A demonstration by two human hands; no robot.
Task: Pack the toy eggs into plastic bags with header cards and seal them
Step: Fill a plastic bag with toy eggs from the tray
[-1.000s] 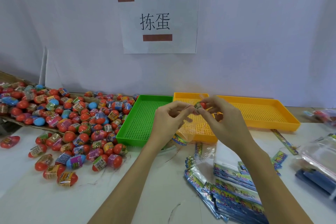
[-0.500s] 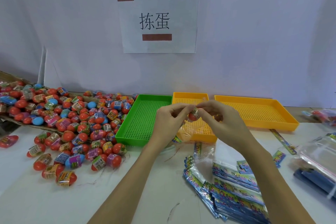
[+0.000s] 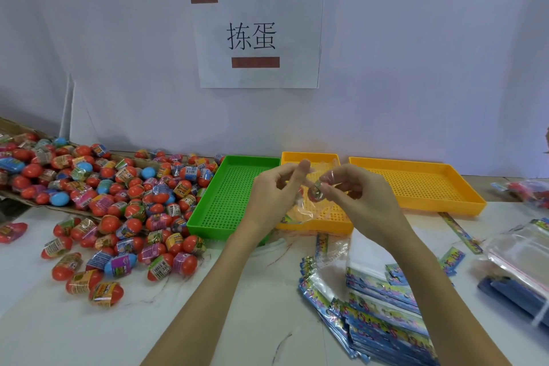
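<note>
The pale marbled tabletop carries everything. At 9 o'clock a big heap of red, blue and pink plastic toy eggs in printed shrink bands spills off a flat brown cardboard sheet. At 12 o'clock stand three perforated plastic trays: a large orange tray, a green tray and a smaller orange tray between them. At 5 o'clock lies a fanned stack of clear plastic bags with blue printed header cards. Above the smaller orange tray both hands are raised. The left hand has a narrow grip, pinching the mouth of a clear plastic bag that hangs below. The right hand pinches a single red toy egg at the bag's opening.
</note>
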